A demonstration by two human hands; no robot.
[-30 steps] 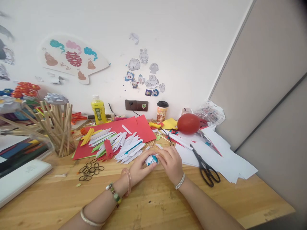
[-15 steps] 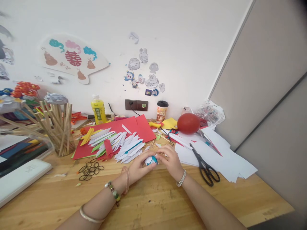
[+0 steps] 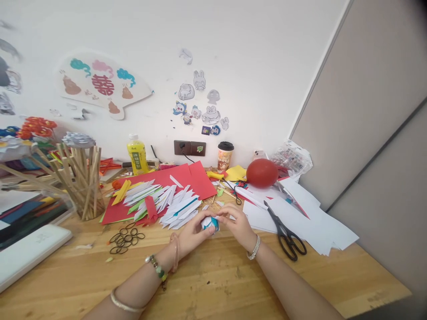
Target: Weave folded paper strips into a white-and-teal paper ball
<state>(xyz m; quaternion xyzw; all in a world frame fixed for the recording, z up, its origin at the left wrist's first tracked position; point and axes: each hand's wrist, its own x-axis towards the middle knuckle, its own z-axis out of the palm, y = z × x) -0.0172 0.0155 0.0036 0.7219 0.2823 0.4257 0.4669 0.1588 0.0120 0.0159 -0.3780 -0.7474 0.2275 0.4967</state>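
My left hand (image 3: 195, 234) is wrapped around a small white and blue folded-paper piece (image 3: 211, 223), its thumb pressed on the near side. The fingers of my right hand (image 3: 239, 226) are pinched together at the piece's right edge; the exact part they grip is partly hidden. Just beyond my left hand lies a pile of folded paper strips (image 3: 180, 206), mostly white, on red paper sheets (image 3: 200, 178). Several black rubber bands (image 3: 125, 240) lie to the left of my left wrist.
Black scissors (image 3: 285, 233) rest on white paper sheets (image 3: 320, 224) at right, near a red balloon (image 3: 262, 173). Behind stand a lidded paper cup (image 3: 225, 158) and a yellow drink bottle (image 3: 137, 155). A container of wooden sticks (image 3: 85, 178) and a white case (image 3: 36, 253) are at left.
The folded-paper piece has turned slightly in my left hand, with more of its blue part facing right. Both hands stay almost in place; the view has shifted a little.
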